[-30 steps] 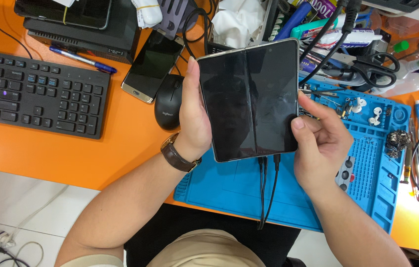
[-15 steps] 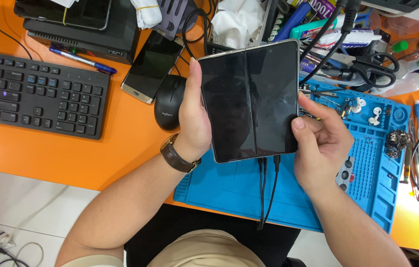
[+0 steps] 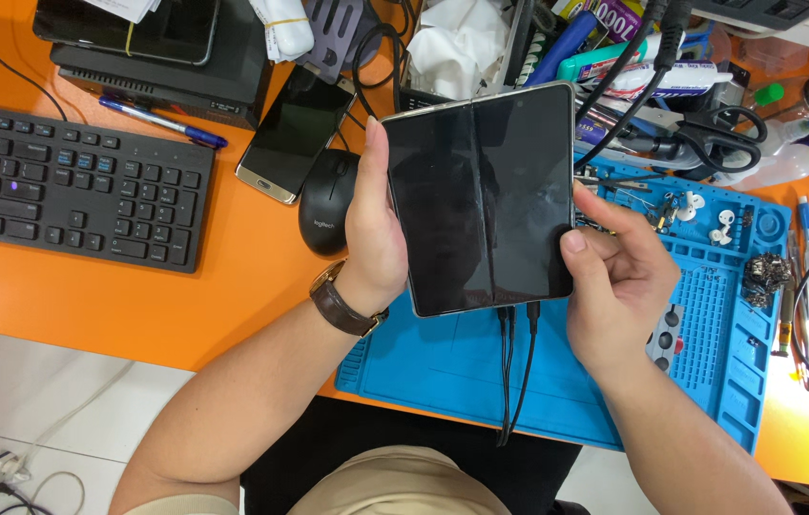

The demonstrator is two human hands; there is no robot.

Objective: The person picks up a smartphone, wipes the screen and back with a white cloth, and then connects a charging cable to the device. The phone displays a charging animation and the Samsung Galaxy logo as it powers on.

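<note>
A wide, unfolded black-screened phone with a centre crease (image 3: 481, 195) sits at the middle of the frame, held above the orange bench (image 3: 137, 296) and the blue ridged repair mat (image 3: 452, 372). The left hand (image 3: 376, 234) clamps its left edge, thumb on the glass; the right hand (image 3: 614, 277) has its grip closed on the lower right edge. Two black cables (image 3: 511, 372) hang from its bottom edge. A black computer mouse (image 3: 326, 202) lies just left of the left hand, a black keyboard (image 3: 71, 191) farther left.
</note>
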